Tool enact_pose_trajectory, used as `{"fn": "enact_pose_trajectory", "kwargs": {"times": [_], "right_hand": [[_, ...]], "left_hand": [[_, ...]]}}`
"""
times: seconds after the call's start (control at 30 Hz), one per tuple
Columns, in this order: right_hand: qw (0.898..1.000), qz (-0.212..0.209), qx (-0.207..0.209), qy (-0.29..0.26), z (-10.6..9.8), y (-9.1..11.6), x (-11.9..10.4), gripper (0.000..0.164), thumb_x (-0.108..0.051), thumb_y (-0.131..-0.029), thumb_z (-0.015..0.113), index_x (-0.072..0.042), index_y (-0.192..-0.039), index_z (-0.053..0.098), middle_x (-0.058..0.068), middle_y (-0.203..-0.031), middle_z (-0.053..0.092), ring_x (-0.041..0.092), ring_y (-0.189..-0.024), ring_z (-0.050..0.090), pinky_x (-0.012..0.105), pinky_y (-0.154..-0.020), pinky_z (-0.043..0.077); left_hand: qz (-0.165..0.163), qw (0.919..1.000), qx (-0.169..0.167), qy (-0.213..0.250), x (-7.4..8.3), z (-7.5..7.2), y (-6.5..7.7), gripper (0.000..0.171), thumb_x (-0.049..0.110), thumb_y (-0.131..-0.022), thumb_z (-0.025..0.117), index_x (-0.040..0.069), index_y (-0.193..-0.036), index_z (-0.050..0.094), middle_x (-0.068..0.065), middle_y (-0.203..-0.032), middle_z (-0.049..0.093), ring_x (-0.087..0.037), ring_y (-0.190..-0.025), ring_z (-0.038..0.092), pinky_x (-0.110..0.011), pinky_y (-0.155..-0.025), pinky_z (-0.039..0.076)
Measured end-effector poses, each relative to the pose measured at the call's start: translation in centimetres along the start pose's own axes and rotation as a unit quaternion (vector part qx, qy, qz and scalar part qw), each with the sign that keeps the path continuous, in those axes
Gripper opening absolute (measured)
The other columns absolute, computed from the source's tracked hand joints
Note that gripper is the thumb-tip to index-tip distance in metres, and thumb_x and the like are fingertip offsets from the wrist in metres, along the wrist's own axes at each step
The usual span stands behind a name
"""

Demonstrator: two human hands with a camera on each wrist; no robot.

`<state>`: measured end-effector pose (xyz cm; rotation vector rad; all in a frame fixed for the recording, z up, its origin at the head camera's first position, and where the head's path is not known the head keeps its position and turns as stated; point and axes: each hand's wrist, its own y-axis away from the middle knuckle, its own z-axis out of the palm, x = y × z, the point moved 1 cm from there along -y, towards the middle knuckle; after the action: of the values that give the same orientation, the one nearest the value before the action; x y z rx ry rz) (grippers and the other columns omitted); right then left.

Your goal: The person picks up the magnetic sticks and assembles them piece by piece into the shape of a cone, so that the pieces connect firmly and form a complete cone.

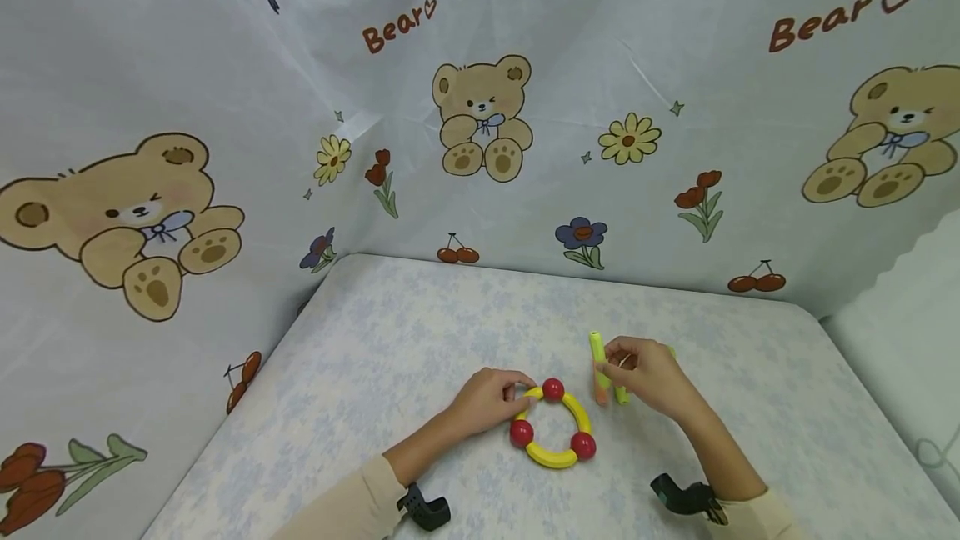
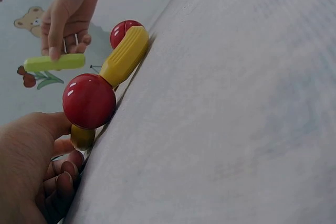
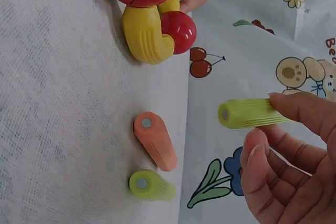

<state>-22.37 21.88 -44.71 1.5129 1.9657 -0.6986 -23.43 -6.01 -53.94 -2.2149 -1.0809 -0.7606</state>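
Observation:
A ring of yellow curved pieces and red balls [image 1: 552, 460] lies on the table. My left hand [image 1: 487, 398] pinches one of its yellow pieces at the upper left, between thumb and fingers; the left wrist view shows a red ball [image 2: 89, 101] just beyond the thumb. To the right of the ring, my right hand [image 1: 648, 372] pinches a light-green magnetic rod [image 3: 247, 114], held above the table. A round grey disc shows in the rod's end. Below it, an orange rod [image 3: 157, 142] and another green rod [image 3: 152, 184] lie on the table.
Another bit of green [image 1: 672, 351] shows behind my right hand, mostly hidden. The table [image 1: 420, 323] has a pale floral cover. A bear-print curtain [image 1: 555, 90] hangs along its back and left. Each wrist wears a black camera mount [image 1: 426, 508].

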Motion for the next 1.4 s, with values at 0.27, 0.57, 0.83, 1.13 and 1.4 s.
{"fn": "enact_pose_trajectory", "kwargs": {"times": [0.27, 0.57, 0.83, 1.13, 1.4], "right_hand": [[0.997, -0.063, -0.020, -0.026, 0.9, 0.0, -0.3, 0.016, -0.018, -0.091, 0.079, -0.007, -0.097, 0.069, -0.001, -0.079, 0.069, 0.016, -0.073, 0.063, 0.026, -0.060, 0.053], [0.994, -0.104, -0.012, -0.041, 2.5, 0.2, -0.9, 0.011, -0.015, -0.090, 0.079, -0.015, -0.096, 0.070, 0.007, -0.084, 0.073, 0.022, -0.064, 0.063, 0.028, -0.061, 0.056], [0.994, -0.093, -0.022, -0.055, 3.4, 0.2, -1.2, 0.013, -0.014, -0.090, 0.079, -0.012, -0.100, 0.071, 0.009, -0.087, 0.072, 0.022, -0.065, 0.063, 0.030, -0.053, 0.056], [0.993, -0.115, -0.020, -0.024, 3.9, 0.2, -1.2, 0.010, -0.014, -0.090, 0.079, -0.014, -0.097, 0.071, -0.006, -0.085, 0.071, 0.011, -0.070, 0.061, 0.026, -0.061, 0.055], [0.992, -0.124, -0.025, -0.024, 4.2, 0.1, -0.9, 0.011, -0.014, -0.091, 0.078, -0.013, -0.099, 0.070, -0.007, -0.087, 0.072, 0.010, -0.070, 0.062, 0.026, -0.061, 0.055]], "left_hand": [[-0.003, 1.0000, -0.001, -0.007, 0.3, -0.2, -0.1, 0.018, 0.031, -0.095, 0.074, 0.021, -0.109, 0.078, 0.013, -0.056, 0.048, -0.001, -0.046, 0.040, -0.019, -0.045, 0.034], [0.003, 0.9999, -0.003, -0.011, 0.3, -0.2, 0.0, 0.017, 0.029, -0.095, 0.074, 0.020, -0.109, 0.078, 0.014, -0.056, 0.049, -0.001, -0.046, 0.040, -0.018, -0.045, 0.035], [0.014, 0.9998, -0.006, -0.015, 0.6, -0.3, 0.0, 0.019, 0.029, -0.096, 0.073, 0.018, -0.110, 0.077, 0.013, -0.058, 0.050, -0.001, -0.046, 0.041, -0.018, -0.046, 0.035], [0.010, 0.9995, -0.021, -0.020, 0.6, -0.3, 0.2, 0.020, 0.030, -0.096, 0.072, 0.018, -0.112, 0.077, 0.015, -0.058, 0.050, 0.000, -0.047, 0.041, -0.018, -0.045, 0.035], [0.012, 0.9993, -0.019, -0.029, 0.5, -0.1, 0.1, 0.020, 0.030, -0.097, 0.071, 0.019, -0.112, 0.077, 0.014, -0.059, 0.050, 0.000, -0.047, 0.041, -0.018, -0.046, 0.036]]}}
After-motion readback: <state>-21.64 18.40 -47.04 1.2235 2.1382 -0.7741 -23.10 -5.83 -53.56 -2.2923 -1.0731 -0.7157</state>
